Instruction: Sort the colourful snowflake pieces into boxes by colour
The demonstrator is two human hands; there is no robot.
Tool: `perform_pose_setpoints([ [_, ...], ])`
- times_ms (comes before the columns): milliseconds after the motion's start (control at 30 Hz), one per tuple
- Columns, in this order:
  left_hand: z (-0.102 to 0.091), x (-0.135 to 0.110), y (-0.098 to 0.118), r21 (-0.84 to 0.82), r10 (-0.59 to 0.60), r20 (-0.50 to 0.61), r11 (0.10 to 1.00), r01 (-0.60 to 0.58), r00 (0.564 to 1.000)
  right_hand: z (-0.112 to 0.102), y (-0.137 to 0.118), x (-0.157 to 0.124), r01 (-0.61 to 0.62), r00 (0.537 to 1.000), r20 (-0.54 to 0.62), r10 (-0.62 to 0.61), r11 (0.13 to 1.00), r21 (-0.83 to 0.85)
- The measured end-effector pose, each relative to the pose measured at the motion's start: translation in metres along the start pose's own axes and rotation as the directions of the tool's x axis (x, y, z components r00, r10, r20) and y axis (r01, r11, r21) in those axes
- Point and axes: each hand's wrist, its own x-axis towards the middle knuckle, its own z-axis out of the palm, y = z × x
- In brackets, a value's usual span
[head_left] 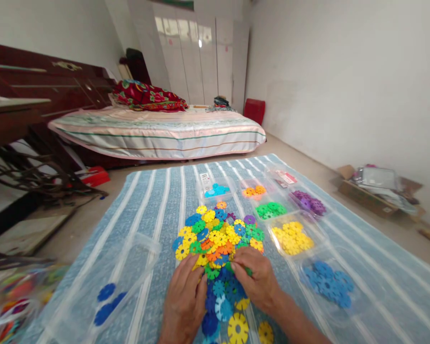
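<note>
A mixed pile of notched plastic discs (pixel 220 236) in yellow, blue, green and orange lies on the striped cloth in front of me. At its near left edge, my left hand (pixel 184 298) rests with fingers curled and pressed together; the fingertips touch the discs and hide whatever is between them. My right hand (pixel 256 277) is closed in a pinch at the right side, with a green disc (pixel 249 272) partly showing by its fingers. Between my wrists lie dark blue discs (pixel 210 322), a light blue disc (pixel 222 307) and a yellow disc (pixel 238 328).
Clear boxes on the right hold yellow discs (pixel 292 238), blue discs (pixel 327 282), green discs (pixel 270 210) and purple discs (pixel 307 203). Behind are boxes with light blue discs (pixel 217 190) and orange discs (pixel 253 191). A clear box (pixel 146 242) with dark blue discs stands left.
</note>
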Motion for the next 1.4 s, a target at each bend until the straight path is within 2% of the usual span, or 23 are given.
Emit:
perform_pose_setpoints([
  [67,0.000,0.000,-0.002,0.001,-0.023,-0.010,1.000,0.023,1.000,-0.007,0.002,0.007,0.034,0.999,0.010,-0.033,0.996,-0.084],
  [133,-0.001,0.000,-0.002,-0.001,-0.050,-0.011,0.999,0.050,0.999,-0.019,0.008,0.021,0.055,0.997,-0.032,-0.063,0.978,-0.200],
  [200,-0.001,0.000,-0.002,-0.003,-0.076,-0.009,0.997,0.076,0.997,-0.036,0.016,0.040,0.030,0.984,-0.153,-0.088,0.938,-0.345],
  [267,-0.002,0.000,-0.001,-0.008,-0.096,-0.006,0.995,0.096,0.995,-0.051,0.025,0.058,-0.054,0.943,-0.314,-0.111,0.879,-0.473],
  [333,-0.002,-0.001,0.000,-0.010,-0.117,-0.006,0.993,0.117,0.993,-0.058,0.030,0.069,-0.104,0.908,-0.395,-0.140,0.838,-0.535],
  [367,-0.002,-0.001,0.000,-0.008,-0.131,-0.010,0.991,0.131,0.991,-0.057,0.030,0.070,-0.094,0.909,-0.389,-0.148,0.837,-0.539],
  [433,-0.001,-0.003,-0.001,0.002,-0.164,-0.024,0.987,0.164,0.986,-0.046,0.028,0.061,-0.012,0.940,-0.300,-0.159,0.868,-0.496],
  [500,0.000,-0.005,-0.004,0.016,-0.192,-0.039,0.981,0.193,0.981,-0.026,0.022,0.044,0.084,0.971,-0.170,-0.168,0.906,-0.415],
  [567,0.003,-0.008,-0.006,0.032,-0.217,-0.043,0.975,0.219,0.975,-0.006,0.015,0.025,0.127,0.985,-0.062,-0.161,0.921,-0.367],
  [667,0.007,-0.011,-0.008,0.050,-0.253,-0.042,0.966,0.254,0.967,0.015,0.009,0.010,0.128,0.992,0.045,-0.120,0.916,-0.379],
  [767,0.011,-0.014,-0.010,0.074,-0.271,-0.046,0.959,0.274,0.962,0.021,0.006,0.012,0.071,0.994,0.111,-0.023,0.891,-0.449],
  [867,0.015,-0.016,-0.011,0.107,-0.314,-0.035,0.943,0.316,0.949,0.020,0.007,0.016,0.035,0.988,0.146,0.042,0.871,-0.490],
  [1000,0.017,-0.018,-0.011,0.121,-0.355,0.003,0.928,0.352,0.935,0.021,0.008,0.013,0.033,0.983,0.171,0.061,0.868,-0.496],
  [1400,0.013,-0.016,-0.008,0.094,-0.246,0.061,0.966,0.240,0.967,0.026,0.006,-0.002,0.138,0.987,0.132,-0.089,0.894,-0.426],
])
